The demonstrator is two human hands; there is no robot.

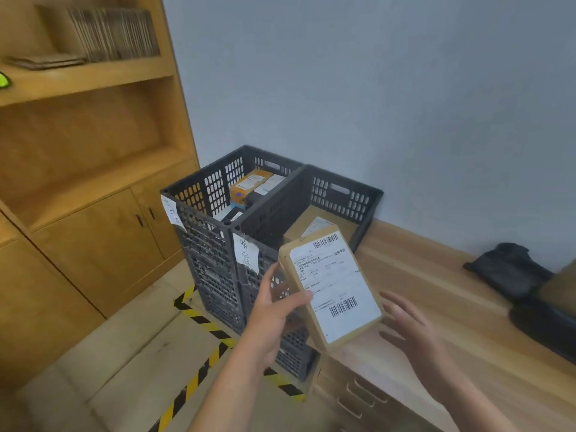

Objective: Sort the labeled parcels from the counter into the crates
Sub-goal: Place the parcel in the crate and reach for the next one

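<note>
Parcel [332,288] sits in the left grip [276,310], label [338,280] tilted up, probably for reading. Right grip [411,325], beside it, is wide.

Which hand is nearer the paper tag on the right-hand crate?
Left. The left hand, gripping the parcel, sits just below the paper tag; the right hand is open on the parcel's far side, over the counter.

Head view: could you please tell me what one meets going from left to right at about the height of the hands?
Wooden cabinet → striped floor tape → left hand → parcel → right hand → black object on the counter.
</note>
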